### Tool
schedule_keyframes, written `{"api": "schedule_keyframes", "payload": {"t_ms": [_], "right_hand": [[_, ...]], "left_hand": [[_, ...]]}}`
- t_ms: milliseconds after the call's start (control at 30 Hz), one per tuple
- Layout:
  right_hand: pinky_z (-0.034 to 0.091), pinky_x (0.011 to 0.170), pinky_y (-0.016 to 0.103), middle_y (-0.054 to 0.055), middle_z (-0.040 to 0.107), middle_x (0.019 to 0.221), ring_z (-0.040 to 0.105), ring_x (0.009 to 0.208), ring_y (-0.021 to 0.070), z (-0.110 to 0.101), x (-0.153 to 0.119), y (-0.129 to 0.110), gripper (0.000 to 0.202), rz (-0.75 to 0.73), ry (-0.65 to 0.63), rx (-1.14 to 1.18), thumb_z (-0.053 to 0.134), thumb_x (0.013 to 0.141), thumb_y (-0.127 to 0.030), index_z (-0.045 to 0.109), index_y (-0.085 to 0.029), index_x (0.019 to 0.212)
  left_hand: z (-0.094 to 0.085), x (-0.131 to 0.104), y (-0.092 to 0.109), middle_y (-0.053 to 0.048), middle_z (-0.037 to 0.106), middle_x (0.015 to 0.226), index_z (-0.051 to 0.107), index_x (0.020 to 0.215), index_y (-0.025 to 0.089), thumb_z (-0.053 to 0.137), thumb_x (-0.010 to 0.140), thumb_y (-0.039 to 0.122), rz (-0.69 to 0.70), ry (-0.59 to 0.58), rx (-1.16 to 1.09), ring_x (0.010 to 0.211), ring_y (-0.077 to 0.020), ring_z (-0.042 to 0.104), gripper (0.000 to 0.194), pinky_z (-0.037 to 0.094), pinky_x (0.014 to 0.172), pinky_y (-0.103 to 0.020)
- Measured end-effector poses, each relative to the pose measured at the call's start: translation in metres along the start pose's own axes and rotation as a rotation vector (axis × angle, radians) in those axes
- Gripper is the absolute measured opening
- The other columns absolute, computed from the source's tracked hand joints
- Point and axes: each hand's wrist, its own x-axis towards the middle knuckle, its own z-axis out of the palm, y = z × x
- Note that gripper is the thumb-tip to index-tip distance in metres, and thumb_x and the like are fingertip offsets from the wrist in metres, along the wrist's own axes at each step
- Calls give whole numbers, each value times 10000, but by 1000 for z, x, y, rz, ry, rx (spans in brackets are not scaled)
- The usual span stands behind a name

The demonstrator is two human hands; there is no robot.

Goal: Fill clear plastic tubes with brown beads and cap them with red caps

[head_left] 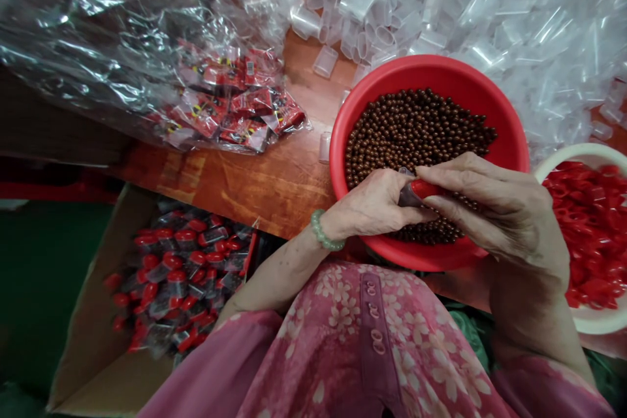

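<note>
My left hand (pixel 375 206), with a green bead bracelet on its wrist, is closed around a small clear plastic tube (pixel 407 196) that looks dark inside. At the tube's right end is a red cap (pixel 425 189), pinched between the thumb and fingers of my right hand (pixel 504 206). Cap and tube meet, but how firmly they are joined I cannot tell. Both hands are over the near part of a red basin (pixel 337 150), which holds a heap of small glossy brown balls (pixel 416 127).
Clear empty tubes (pixel 490 13) are piled across the back. A white basin (pixel 600 151) of red caps (pixel 588 235) stands at right. A clear bag with red packets (pixel 245 111) lies at left. Below it, a cardboard box (pixel 98 313) contains capped tubes (pixel 179 281).
</note>
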Motion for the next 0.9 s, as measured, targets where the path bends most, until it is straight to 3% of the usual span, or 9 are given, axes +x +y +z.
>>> {"api": "schedule_keyframes", "payload": {"t_ms": [167, 467, 600, 733, 900], "right_hand": [[617, 813, 334, 33, 780, 1015, 744, 917, 193, -5, 4, 1, 291, -16, -63, 4, 706, 938, -248, 780, -324, 1209], [611, 753, 339, 36, 783, 985, 742, 861, 201, -8, 9, 1, 248, -42, -125, -13, 698, 939, -277, 798, -318, 1163], [612, 823, 359, 30, 789, 1024, 746, 909, 207, 7, 2, 10, 272, 34, 2, 37, 710, 939, -288, 773, -317, 1201], [598, 866, 359, 25, 774, 1110, 741, 952, 198, 24, -6, 19, 371, 40, 164, 7, 696, 953, -273, 689, -333, 1319], [567, 1008, 496, 139, 669, 1324, 655, 1192, 321, 29, -7, 18, 774, -174, 49, -213, 791, 856, -460, 466, -245, 1525]], "left_hand": [[0, 1, 1, 45, 361, 587, 464, 571, 168, 648, 847, 341, 55, -60, 24, 574, -73, 300, 375, 233, 543, -255], [1, 1, 1, 48, 379, 577, 485, 562, 159, 667, 828, 286, 57, -61, 55, 569, -69, 328, 346, 245, 544, -252], [-1, 1, 0, 51, 386, 561, 442, 567, 172, 648, 852, 330, 51, -31, -21, 562, -69, 321, 385, 260, 543, -254], [-2, 1, 1, 56, 438, 544, 458, 600, 172, 674, 830, 257, -23, -11, -164, 542, -64, 358, 327, 286, 534, -243], [-2, 2, 3, 27, 540, 605, 529, 648, 150, 680, 831, 166, -120, -38, -414, 588, -84, 479, 237, 388, 586, -248]]}}
